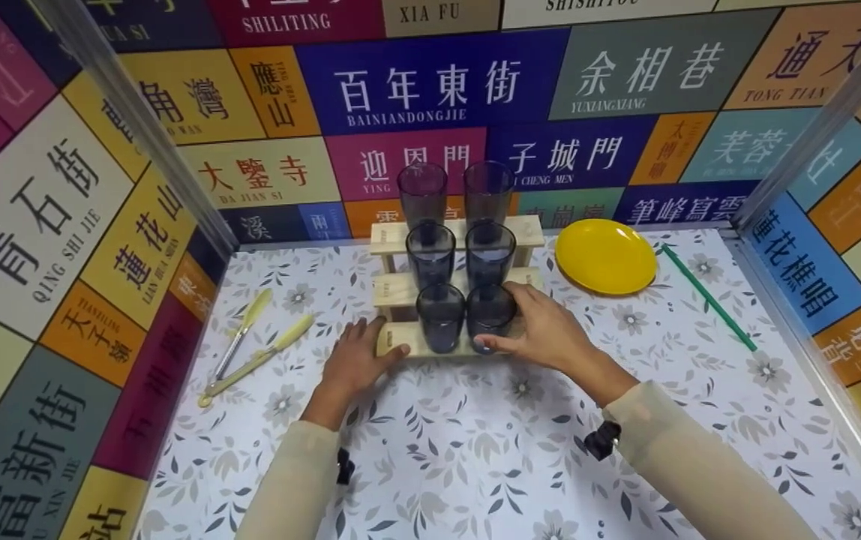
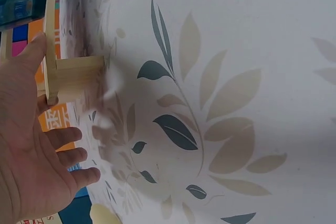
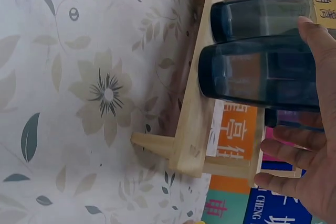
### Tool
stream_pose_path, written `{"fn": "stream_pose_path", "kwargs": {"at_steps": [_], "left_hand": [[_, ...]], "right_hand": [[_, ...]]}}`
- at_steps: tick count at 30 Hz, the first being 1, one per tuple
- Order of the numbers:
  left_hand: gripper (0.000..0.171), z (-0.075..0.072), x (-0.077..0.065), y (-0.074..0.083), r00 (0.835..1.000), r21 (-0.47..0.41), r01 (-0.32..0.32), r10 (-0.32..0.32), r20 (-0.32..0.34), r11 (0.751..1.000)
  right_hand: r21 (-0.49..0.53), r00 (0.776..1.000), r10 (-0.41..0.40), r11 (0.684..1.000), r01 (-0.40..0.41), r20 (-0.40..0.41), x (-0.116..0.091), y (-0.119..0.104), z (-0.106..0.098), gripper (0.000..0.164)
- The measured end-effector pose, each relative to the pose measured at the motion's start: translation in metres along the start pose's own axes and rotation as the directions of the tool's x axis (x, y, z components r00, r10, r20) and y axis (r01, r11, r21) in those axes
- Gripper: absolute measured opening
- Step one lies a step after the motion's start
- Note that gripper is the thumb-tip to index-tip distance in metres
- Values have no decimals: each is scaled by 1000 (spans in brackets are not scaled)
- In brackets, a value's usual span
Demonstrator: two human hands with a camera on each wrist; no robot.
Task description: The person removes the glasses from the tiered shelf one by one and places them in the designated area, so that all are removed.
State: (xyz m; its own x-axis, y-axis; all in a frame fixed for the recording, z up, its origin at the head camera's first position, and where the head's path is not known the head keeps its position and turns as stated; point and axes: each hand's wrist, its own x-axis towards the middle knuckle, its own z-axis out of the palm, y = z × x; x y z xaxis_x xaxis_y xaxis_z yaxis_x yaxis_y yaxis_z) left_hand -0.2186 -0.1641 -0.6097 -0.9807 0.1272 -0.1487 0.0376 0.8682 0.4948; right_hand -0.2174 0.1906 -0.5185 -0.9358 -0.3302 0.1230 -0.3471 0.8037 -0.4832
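Observation:
A stepped wooden rack [image 1: 393,290] bears dark tinted glasses, two upright on each of its three steps. At the left end of the lowest step, my left hand [image 1: 355,361] pinches the board [image 2: 51,51] between thumb and index finger; its other fingers are spread beside the rack in the left wrist view. My right hand [image 1: 556,331] holds the front right glass [image 1: 491,315], thumb across its near side and fingers round its right side. That glass [image 3: 257,72] stands with its base on the step, close beside the front left glass [image 1: 441,324].
Left of the rack lie opened tongs [image 1: 254,360] with pale yellow ends. A yellow plate [image 1: 605,256] sits to the right, beside a green straw [image 1: 708,296]. Lettered panels [image 1: 430,82] wall the flower-patterned table [image 1: 460,465] at the back and sides.

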Motion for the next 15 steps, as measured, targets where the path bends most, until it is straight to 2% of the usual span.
{"fn": "stream_pose_path", "kwargs": {"at_steps": [9, 15], "left_hand": [[92, 7, 2, -7, 999, -155, 31, -33, -12, 987], [95, 7, 0, -8, 998, -181, 68, -66, 14, 981]], "right_hand": [[106, 998, -7, 994, 14, -69, 8, -3, 10, 100], [189, 995, 25, 982, -6, -97, 9, -4, 14, 94]]}}
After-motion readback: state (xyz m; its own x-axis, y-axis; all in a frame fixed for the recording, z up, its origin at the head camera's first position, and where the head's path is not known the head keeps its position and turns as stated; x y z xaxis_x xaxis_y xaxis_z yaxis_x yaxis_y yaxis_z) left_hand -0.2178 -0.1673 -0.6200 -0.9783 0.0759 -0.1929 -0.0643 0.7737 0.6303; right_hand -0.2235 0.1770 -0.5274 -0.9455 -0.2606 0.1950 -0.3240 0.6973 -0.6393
